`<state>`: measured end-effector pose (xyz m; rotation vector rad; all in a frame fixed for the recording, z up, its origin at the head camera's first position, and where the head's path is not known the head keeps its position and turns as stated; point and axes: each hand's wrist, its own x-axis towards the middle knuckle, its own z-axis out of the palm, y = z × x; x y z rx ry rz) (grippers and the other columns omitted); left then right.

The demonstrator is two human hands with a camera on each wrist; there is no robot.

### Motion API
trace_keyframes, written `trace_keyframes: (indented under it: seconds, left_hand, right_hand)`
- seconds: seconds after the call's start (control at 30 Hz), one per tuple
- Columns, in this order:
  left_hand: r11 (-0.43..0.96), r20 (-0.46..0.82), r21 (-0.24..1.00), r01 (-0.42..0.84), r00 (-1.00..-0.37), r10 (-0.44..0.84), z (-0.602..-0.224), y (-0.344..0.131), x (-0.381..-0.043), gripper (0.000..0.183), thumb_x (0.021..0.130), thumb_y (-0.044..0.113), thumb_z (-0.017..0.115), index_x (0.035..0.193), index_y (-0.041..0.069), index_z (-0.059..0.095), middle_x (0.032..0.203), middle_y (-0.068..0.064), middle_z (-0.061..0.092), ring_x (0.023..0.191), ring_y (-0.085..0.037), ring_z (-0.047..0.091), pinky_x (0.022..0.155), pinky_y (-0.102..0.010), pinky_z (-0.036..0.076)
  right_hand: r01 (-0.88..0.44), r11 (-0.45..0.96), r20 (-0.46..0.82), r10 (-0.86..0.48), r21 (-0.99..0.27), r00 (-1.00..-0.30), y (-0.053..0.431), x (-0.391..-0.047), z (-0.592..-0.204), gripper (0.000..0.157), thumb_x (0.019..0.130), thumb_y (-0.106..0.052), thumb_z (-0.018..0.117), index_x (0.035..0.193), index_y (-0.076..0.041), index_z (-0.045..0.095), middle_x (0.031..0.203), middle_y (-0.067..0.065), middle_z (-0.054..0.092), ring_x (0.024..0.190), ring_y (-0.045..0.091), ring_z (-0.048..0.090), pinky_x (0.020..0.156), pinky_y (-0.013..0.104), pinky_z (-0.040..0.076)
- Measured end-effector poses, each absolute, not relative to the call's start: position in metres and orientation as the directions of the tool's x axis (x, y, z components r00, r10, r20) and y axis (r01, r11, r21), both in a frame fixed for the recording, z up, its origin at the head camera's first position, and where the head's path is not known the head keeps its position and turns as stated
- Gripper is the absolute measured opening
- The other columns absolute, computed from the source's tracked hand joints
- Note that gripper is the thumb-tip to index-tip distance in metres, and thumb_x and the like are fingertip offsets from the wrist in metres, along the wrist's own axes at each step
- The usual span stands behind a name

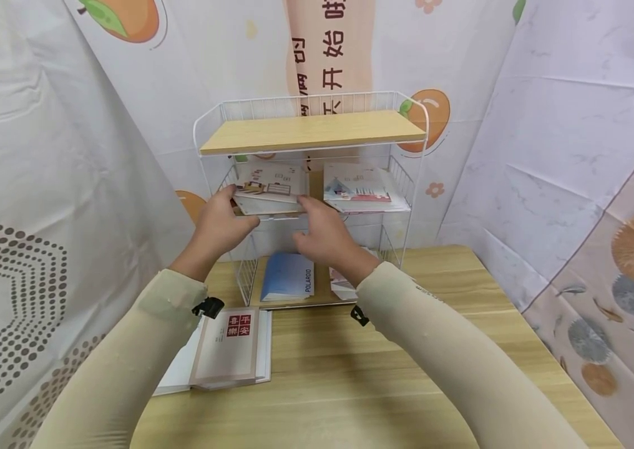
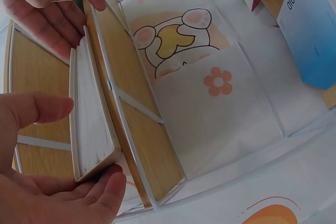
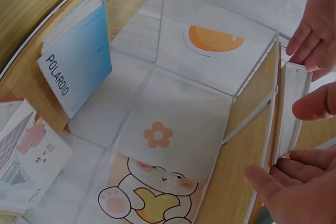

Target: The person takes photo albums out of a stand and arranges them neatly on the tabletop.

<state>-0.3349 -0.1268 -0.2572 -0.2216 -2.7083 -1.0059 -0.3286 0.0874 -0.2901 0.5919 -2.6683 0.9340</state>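
On the left of the middle shelf lies a photo album, its pale cover printed with a small building. My left hand grips its left edge, and my right hand holds its front right corner. The album's white page edges face the left wrist camera, with the left fingers curled at one end and the thumb off the pages. In the right wrist view, the right hand has its fingertips at the album's near end. A second pale album with a pink and blue cover lies to the right.
A white wire rack has a bare wooden top board. On its bottom shelf stand a blue POLAROID album and a pink-and-white one, partly behind the right wrist. An open album lies on the wooden table at front left.
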Motion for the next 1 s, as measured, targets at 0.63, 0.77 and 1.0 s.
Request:
trace_keyframes:
  seconds: [0.63, 0.77, 1.0]
  left_hand:
    - [0.740, 0.327, 0.627, 0.243, -0.945, 0.033, -0.263, -0.132, -0.320, 0.066, 0.086, 0.024, 0.056, 0.148, 0.014, 0.035, 0.135, -0.010, 0.056, 0.117, -0.026, 0.058, 0.084, -0.044, 0.052]
    - [0.711, 0.335, 0.655, 0.254, -0.942, 0.028, -0.264, -0.133, -0.316, 0.063, 0.087, 0.024, 0.057, 0.146, 0.016, 0.038, 0.138, -0.008, 0.053, 0.115, -0.024, 0.061, 0.083, -0.044, 0.054]
    - [0.679, 0.359, 0.684, 0.267, -0.933, 0.005, -0.264, -0.133, -0.310, 0.057, 0.087, 0.024, 0.059, 0.142, 0.017, 0.045, 0.136, -0.006, 0.055, 0.105, -0.023, 0.065, 0.077, -0.040, 0.056]
  right_hand:
    - [-0.427, 0.687, 0.426, -0.185, -0.588, -0.885, 0.086, -0.314, -0.291, 0.057, 0.083, -0.019, 0.058, 0.139, -0.015, 0.049, 0.142, 0.001, 0.049, 0.044, 0.012, 0.042, 0.055, 0.028, 0.046]
    - [-0.445, 0.674, 0.487, -0.143, -0.590, -0.862, 0.086, -0.313, -0.292, 0.047, 0.083, -0.015, 0.056, 0.130, -0.013, 0.058, 0.128, 0.003, 0.061, 0.035, 0.009, 0.031, 0.036, 0.024, 0.033]
    - [-0.426, 0.680, 0.506, -0.093, -0.597, -0.858, 0.088, -0.313, -0.292, 0.035, 0.086, -0.016, 0.061, 0.121, -0.015, 0.066, 0.115, 0.000, 0.068, 0.054, 0.011, 0.049, 0.042, 0.024, 0.037]
